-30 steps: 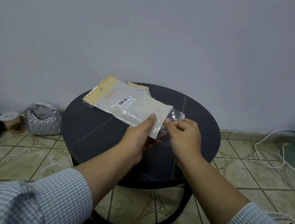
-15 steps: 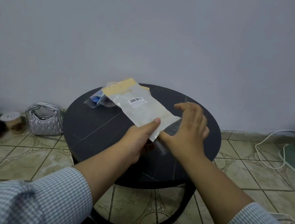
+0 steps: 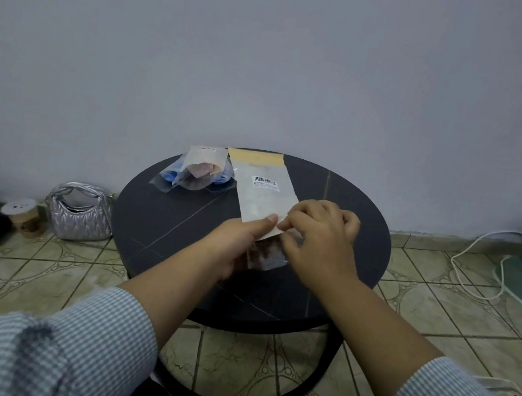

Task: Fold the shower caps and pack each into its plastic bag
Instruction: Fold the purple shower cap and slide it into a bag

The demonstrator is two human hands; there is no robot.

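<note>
While the left hand [image 3: 235, 243] pinched the near end of the plastic bag [image 3: 261, 194], thumb on top, apparently to steady its mouth, the right hand [image 3: 317, 236] held curled fingers at that opening over a crinkly clear shower cap [image 3: 266, 255], seemingly feeding it in. The bag was flat, frosted and oblong, with a tan header and barcode label. Other glossy packets [image 3: 197, 174] lay on the round dark worktop [image 3: 349, 208] behind.

Both hands [image 3: 280, 242] grip plastic bag [image 3: 263, 195]
</note>
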